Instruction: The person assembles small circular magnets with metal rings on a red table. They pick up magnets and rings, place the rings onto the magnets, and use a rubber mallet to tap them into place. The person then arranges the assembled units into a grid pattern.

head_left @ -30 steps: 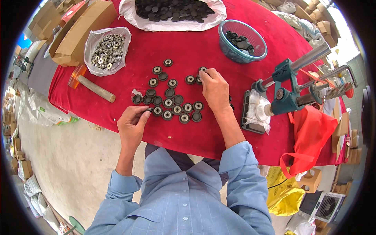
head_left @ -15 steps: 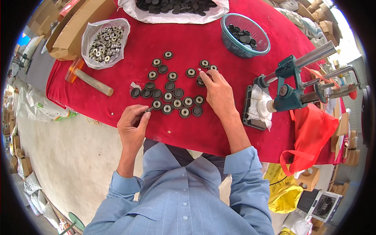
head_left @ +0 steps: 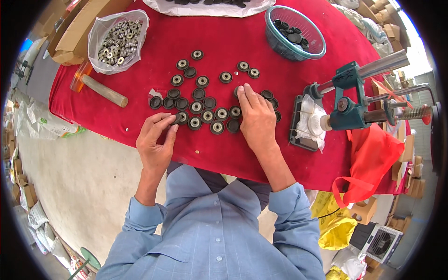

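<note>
Small black round caps lie in a loose cluster on the red cloth, some bare inside, others with a metal ring bearing [head_left: 207, 115] seated in them. At the cluster's near left edge, my left hand [head_left: 155, 136] pinches a dark round cap [head_left: 177, 119] between thumb and fingers, beside a cap with a bearing. My right hand [head_left: 257, 122] lies over the cluster's right side, palm down with fingers stretched forward. Its fingertips touch or cover a black cap [head_left: 236, 92], mostly hidden. Several black caps [head_left: 267, 94] show just right of that hand.
A clear bag of metal bearings [head_left: 122, 44] and a mallet [head_left: 105, 91] are at left. A teal basket of black caps [head_left: 295, 37] stands far right, near a green hand press [head_left: 347, 100]. A white sack [head_left: 210, 8] with black parts lies at the back; a red bag [head_left: 373, 156] hangs at right.
My right hand has drawn nearer and flattened, uncovering black caps to its right and a bearing cap beyond its fingers. My left hand stays by the cluster's left edge. The whole view has shifted slightly.
</note>
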A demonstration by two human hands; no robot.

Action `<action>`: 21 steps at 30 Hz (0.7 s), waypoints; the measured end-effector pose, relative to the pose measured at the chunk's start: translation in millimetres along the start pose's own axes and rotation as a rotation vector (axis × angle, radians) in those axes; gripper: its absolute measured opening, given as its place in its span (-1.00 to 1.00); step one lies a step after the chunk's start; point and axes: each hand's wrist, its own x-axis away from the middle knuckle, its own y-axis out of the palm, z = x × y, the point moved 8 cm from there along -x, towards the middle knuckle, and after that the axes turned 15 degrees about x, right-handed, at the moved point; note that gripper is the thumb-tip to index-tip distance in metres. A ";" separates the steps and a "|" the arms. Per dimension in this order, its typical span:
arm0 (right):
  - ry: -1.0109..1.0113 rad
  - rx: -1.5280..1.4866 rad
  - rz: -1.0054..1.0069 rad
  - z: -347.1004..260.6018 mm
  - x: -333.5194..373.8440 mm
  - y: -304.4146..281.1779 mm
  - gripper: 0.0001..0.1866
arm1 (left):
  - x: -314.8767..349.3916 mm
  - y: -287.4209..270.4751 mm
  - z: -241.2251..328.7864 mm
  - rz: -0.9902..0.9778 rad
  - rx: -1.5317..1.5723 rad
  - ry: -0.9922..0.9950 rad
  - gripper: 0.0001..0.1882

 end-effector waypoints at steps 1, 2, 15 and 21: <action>0.001 0.046 0.000 -2.8 1.0 -0.8 -0.41 | -2.2 0.3 1.9 -0.003 -0.022 0.019 -0.73; 0.002 0.092 0.000 -5.2 2.5 -1.8 -0.41 | -3.2 0.5 4.0 -0.007 -0.044 0.038 -0.72; 0.060 0.030 0.006 -4.3 2.9 5.1 -0.41 | -0.5 22.1 -6.1 -0.142 -0.188 0.078 -0.71; 0.100 -0.113 0.051 5.5 0.6 -5.0 -0.43 | -2.0 28.8 15.5 -0.219 -0.401 0.300 -0.67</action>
